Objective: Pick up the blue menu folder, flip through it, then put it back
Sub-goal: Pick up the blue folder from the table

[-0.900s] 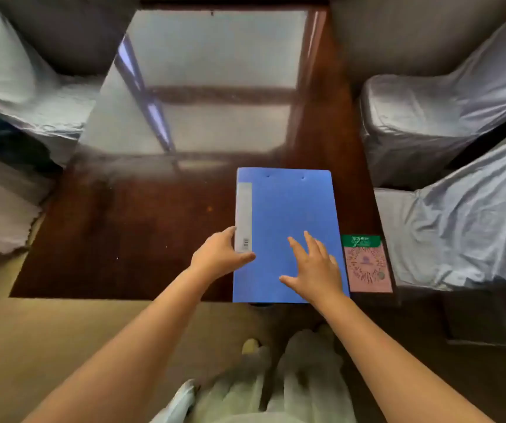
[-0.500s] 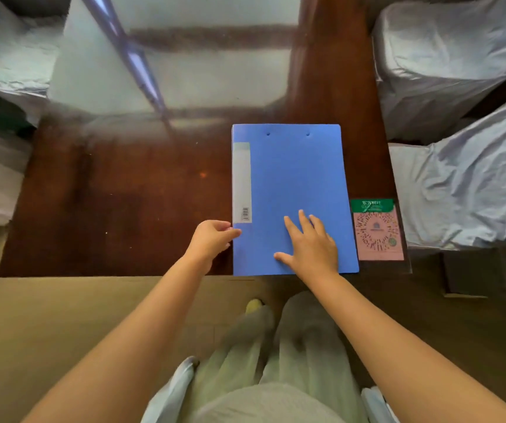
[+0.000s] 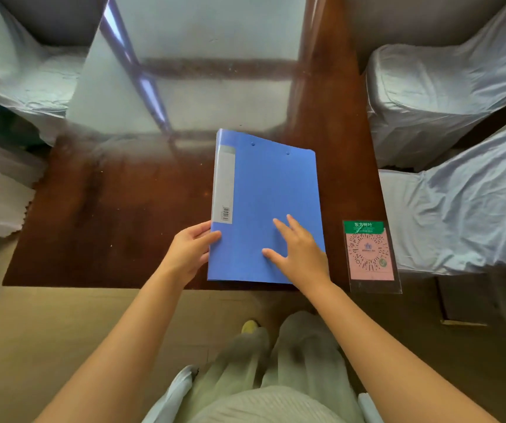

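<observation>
Blue and closed, the menu folder [image 3: 265, 209] lies at the near edge of a dark glossy wooden table [image 3: 117, 227], its spine side tilted up off the surface on the left. The left hand [image 3: 189, 253] grips that spine edge near the lower corner, thumb on the cover and fingers curled beneath. The right hand [image 3: 299, 253] rests flat on the cover with fingers spread, pressing but grasping nothing. Just right of the folder, apart from it, lies a pink QR-code card [image 3: 370, 254] with a green header in a clear sleeve. Chairs draped in pale grey fabric [image 3: 447, 96] flank the table; the polished top mirrors a bright window.
</observation>
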A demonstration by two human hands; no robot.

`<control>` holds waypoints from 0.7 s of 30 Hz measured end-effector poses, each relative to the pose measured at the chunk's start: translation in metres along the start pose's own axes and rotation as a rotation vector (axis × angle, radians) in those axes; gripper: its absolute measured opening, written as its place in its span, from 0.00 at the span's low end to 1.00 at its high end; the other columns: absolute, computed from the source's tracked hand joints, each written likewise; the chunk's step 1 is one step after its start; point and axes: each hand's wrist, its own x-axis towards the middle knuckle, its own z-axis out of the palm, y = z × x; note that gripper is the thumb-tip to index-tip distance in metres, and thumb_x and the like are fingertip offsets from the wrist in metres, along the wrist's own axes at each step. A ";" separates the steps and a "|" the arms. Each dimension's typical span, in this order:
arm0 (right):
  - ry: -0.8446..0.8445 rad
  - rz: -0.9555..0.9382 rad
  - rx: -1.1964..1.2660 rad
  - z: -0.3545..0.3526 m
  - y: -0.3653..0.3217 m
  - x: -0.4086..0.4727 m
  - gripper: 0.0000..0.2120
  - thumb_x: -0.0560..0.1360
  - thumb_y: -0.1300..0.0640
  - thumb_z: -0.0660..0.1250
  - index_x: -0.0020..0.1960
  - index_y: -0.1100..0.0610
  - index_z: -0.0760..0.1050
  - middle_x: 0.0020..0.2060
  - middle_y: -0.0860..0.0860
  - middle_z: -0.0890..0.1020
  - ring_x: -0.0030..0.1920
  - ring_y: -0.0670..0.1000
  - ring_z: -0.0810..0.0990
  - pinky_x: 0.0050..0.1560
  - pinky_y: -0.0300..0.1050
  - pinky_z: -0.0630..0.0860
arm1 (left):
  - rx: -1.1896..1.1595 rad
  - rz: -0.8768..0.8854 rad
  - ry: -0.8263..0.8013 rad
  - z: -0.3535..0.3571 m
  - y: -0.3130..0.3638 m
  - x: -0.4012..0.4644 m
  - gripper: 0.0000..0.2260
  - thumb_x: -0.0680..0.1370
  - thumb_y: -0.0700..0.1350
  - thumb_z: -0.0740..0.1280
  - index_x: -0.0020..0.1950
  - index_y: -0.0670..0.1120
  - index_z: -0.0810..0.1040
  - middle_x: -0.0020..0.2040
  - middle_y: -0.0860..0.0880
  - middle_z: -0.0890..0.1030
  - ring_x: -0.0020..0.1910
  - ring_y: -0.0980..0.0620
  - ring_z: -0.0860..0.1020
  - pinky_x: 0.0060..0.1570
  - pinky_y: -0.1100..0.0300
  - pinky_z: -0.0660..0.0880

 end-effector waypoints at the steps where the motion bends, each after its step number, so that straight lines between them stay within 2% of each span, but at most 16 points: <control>1: 0.084 0.038 0.062 -0.012 0.002 0.003 0.30 0.73 0.44 0.66 0.71 0.49 0.61 0.72 0.52 0.64 0.70 0.54 0.64 0.55 0.53 0.76 | -0.033 0.024 -0.019 -0.004 0.010 -0.004 0.11 0.77 0.40 0.64 0.60 0.44 0.75 0.50 0.50 0.85 0.48 0.52 0.83 0.40 0.60 0.81; 3: 0.269 0.152 0.157 -0.040 0.012 0.008 0.28 0.72 0.48 0.68 0.69 0.52 0.65 0.69 0.54 0.69 0.67 0.56 0.70 0.54 0.55 0.76 | -0.093 0.079 -0.063 -0.012 0.030 -0.011 0.13 0.76 0.42 0.66 0.61 0.46 0.75 0.52 0.49 0.85 0.50 0.50 0.83 0.41 0.57 0.81; 5: 0.333 0.274 0.254 -0.072 0.027 0.016 0.27 0.72 0.49 0.68 0.68 0.53 0.65 0.67 0.56 0.72 0.63 0.58 0.73 0.53 0.55 0.77 | -0.147 0.149 -0.108 -0.018 0.049 -0.018 0.16 0.73 0.43 0.67 0.61 0.46 0.75 0.52 0.49 0.85 0.51 0.48 0.82 0.41 0.57 0.81; 8: 0.133 0.358 0.621 -0.119 0.039 0.029 0.24 0.74 0.53 0.66 0.69 0.54 0.65 0.62 0.58 0.76 0.56 0.56 0.78 0.49 0.49 0.78 | -0.215 0.262 -0.178 -0.022 0.076 -0.028 0.19 0.71 0.43 0.67 0.62 0.46 0.76 0.53 0.48 0.84 0.52 0.48 0.82 0.42 0.57 0.80; 11: -0.019 0.174 1.008 -0.160 0.037 0.033 0.18 0.77 0.57 0.63 0.67 0.55 0.69 0.50 0.51 0.85 0.48 0.52 0.84 0.39 0.42 0.80 | -0.278 0.356 -0.254 -0.017 0.103 -0.036 0.17 0.72 0.42 0.66 0.60 0.46 0.77 0.53 0.47 0.84 0.50 0.49 0.82 0.44 0.57 0.80; 13: -0.039 0.013 1.109 -0.185 0.031 0.032 0.16 0.77 0.56 0.61 0.65 0.54 0.71 0.51 0.49 0.85 0.51 0.51 0.83 0.41 0.42 0.80 | -0.277 0.411 -0.286 -0.013 0.124 -0.041 0.16 0.72 0.42 0.65 0.59 0.46 0.79 0.51 0.47 0.85 0.49 0.50 0.83 0.44 0.58 0.80; 15: -0.032 -0.116 1.151 -0.207 0.024 0.029 0.17 0.75 0.55 0.62 0.64 0.52 0.72 0.54 0.50 0.83 0.54 0.53 0.82 0.43 0.43 0.81 | -0.253 0.464 -0.321 -0.009 0.144 -0.047 0.14 0.72 0.41 0.64 0.56 0.47 0.81 0.50 0.48 0.85 0.47 0.51 0.83 0.43 0.60 0.80; 17: 0.010 -0.199 1.150 -0.224 0.016 0.025 0.19 0.72 0.53 0.64 0.63 0.52 0.72 0.54 0.50 0.84 0.53 0.52 0.82 0.43 0.45 0.81 | -0.209 0.520 -0.327 -0.005 0.164 -0.054 0.15 0.72 0.41 0.64 0.57 0.47 0.80 0.49 0.49 0.86 0.47 0.52 0.83 0.41 0.62 0.80; 19: 0.085 -0.258 1.141 -0.236 0.010 0.023 0.20 0.72 0.55 0.65 0.64 0.52 0.70 0.48 0.47 0.85 0.47 0.48 0.84 0.39 0.42 0.81 | -0.113 0.587 -0.272 0.000 0.182 -0.064 0.17 0.72 0.44 0.65 0.61 0.47 0.77 0.50 0.50 0.85 0.45 0.55 0.83 0.38 0.63 0.80; 21: 0.171 -0.297 1.130 -0.244 0.007 0.021 0.17 0.75 0.58 0.63 0.63 0.50 0.72 0.47 0.45 0.86 0.47 0.47 0.84 0.38 0.40 0.80 | 0.056 0.681 -0.156 0.004 0.193 -0.073 0.22 0.70 0.47 0.68 0.65 0.51 0.72 0.53 0.53 0.84 0.43 0.59 0.83 0.34 0.66 0.78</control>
